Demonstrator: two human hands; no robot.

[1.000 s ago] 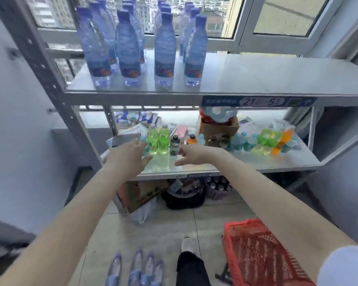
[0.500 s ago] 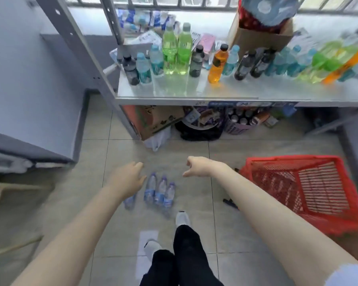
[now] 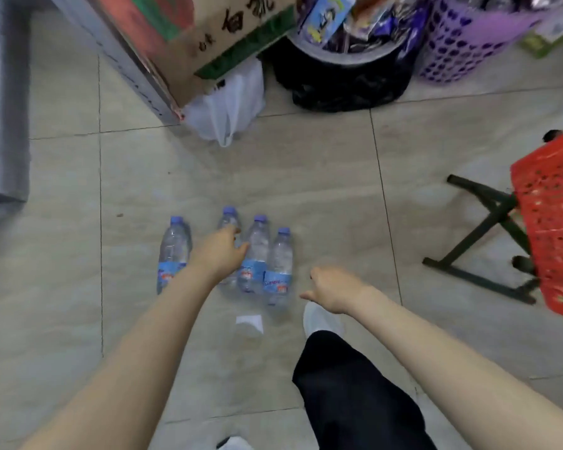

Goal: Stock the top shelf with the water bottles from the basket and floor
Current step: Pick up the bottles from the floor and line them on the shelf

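Several clear water bottles with blue caps and blue labels lie side by side on the tiled floor; the leftmost bottle (image 3: 173,251) lies a little apart, the rightmost bottle (image 3: 280,267) is nearest my right hand. My left hand (image 3: 220,253) is over the second bottle (image 3: 229,219), fingers spread, covering its body; I cannot tell whether it touches it. My right hand (image 3: 330,287) hovers just right of the bottles, fingers loosely curled, holding nothing. The red basket (image 3: 553,228) stands on a dark folding stand at the right edge. The top shelf is out of view.
A cardboard box (image 3: 189,37), a white plastic bag (image 3: 228,102), a black bag (image 3: 348,86) and a purple basket (image 3: 468,43) crowd the floor under the shelving. The stand's dark legs (image 3: 481,241) stick out at right. My dark trouser leg and white shoe (image 3: 322,319) are below the bottles.
The view has dropped from the shelves to the floor. Both hands came down; the left now reaches over the lying bottles, the right sits beside them.
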